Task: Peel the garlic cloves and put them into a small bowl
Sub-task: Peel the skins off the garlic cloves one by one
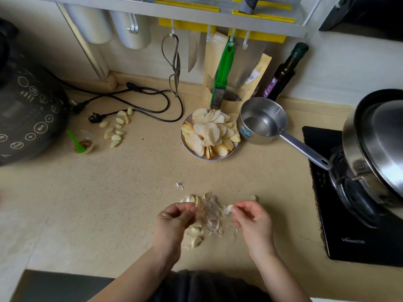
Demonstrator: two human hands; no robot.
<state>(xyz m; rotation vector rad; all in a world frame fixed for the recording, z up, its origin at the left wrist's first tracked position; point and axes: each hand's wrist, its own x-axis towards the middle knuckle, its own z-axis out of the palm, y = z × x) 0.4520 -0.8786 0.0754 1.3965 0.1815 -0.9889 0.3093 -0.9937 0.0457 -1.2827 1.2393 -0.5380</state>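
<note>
My right hand [253, 221] pinches a pale garlic clove [230, 207] at its fingertips, just above the counter. My left hand [174, 221] has its fingers closed on papery garlic skin [207, 212] in the pile between the hands. Unpeeled cloves [195, 235] lie under and beside the left hand, with more cloves [190, 198] just beyond it. A single clove [253, 197] rests past the right hand. Several peeled cloves [116, 129] lie loose on the counter at the far left, beside a small clear cup [86, 141] with a green spoon.
A plate of sliced apple [209, 135] sits mid-counter, next to a small steel saucepan [261, 123] whose handle points right. A dark cooker [26, 110] and black cables [139, 99] occupy the left. A stove [349, 214] carries a lidded pot [379, 147] at right.
</note>
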